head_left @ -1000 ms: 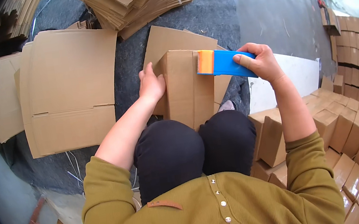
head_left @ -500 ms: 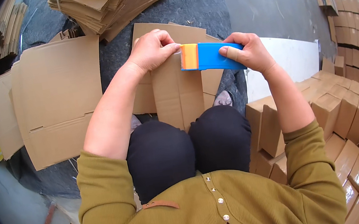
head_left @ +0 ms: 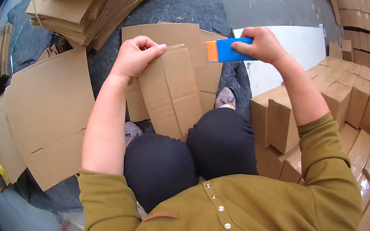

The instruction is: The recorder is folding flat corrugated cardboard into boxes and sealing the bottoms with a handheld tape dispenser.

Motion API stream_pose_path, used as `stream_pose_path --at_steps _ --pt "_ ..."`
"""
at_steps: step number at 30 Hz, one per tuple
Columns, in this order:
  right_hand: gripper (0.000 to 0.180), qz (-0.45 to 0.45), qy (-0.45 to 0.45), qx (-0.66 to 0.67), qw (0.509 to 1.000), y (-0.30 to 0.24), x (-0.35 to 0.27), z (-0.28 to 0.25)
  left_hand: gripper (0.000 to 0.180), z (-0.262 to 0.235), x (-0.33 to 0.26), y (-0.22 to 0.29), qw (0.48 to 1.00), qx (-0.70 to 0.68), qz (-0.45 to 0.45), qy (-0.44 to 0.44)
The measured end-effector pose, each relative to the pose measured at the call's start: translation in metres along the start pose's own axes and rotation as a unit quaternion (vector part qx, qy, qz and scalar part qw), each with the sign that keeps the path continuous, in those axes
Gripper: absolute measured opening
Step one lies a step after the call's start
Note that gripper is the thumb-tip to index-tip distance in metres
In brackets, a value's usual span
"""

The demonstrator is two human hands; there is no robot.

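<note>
A narrow cardboard box (head_left: 169, 89) stands between my knees, its seamed top edge facing away from me. My left hand (head_left: 136, 58) is closed at the far left corner of this box, thumb and forefinger pinched at the edge. Whether a bit of tape is also under those fingertips is too small to tell. To the right of the box, my right hand (head_left: 260, 44) grips a blue tape dispenser (head_left: 232, 50) with an orange front end. The dispenser is held in the air, apart from the box.
Flat cardboard sheets (head_left: 50, 107) lie to the left and under the box. A strapped stack of flattened cartons (head_left: 79, 16) is at the far left. Closed brown boxes (head_left: 340, 97) are piled on my right beside a white board (head_left: 290, 52). Tape rolls (head_left: 0, 173) lie far left.
The dispenser has pulled away from my left fingertips and the box's top edge, leaving a gap. My left hand and the box now appear further left in the view.
</note>
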State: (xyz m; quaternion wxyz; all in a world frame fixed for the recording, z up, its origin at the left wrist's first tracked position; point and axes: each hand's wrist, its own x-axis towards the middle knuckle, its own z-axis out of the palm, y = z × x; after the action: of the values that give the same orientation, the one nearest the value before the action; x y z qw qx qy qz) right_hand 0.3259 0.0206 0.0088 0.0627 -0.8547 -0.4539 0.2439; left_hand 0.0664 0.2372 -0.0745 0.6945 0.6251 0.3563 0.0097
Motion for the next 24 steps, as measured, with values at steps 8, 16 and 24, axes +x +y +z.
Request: stream_pose_path --at_steps 8,16,24 --pt "0.040 -0.159 0.098 -0.138 0.973 -0.086 -0.010 0.102 0.036 0.005 -0.010 -0.040 0.947 -0.298 0.026 0.114" --pt "0.032 -0.088 -0.036 -0.188 0.978 -0.058 -0.003 0.155 0.050 0.009 -0.001 -0.126 0.952 0.038 -0.123 0.277" --pt "0.027 0.006 0.180 0.422 0.889 -0.031 -0.065 0.010 0.025 -0.019 -0.083 -0.006 0.960 -0.031 0.119 0.251"
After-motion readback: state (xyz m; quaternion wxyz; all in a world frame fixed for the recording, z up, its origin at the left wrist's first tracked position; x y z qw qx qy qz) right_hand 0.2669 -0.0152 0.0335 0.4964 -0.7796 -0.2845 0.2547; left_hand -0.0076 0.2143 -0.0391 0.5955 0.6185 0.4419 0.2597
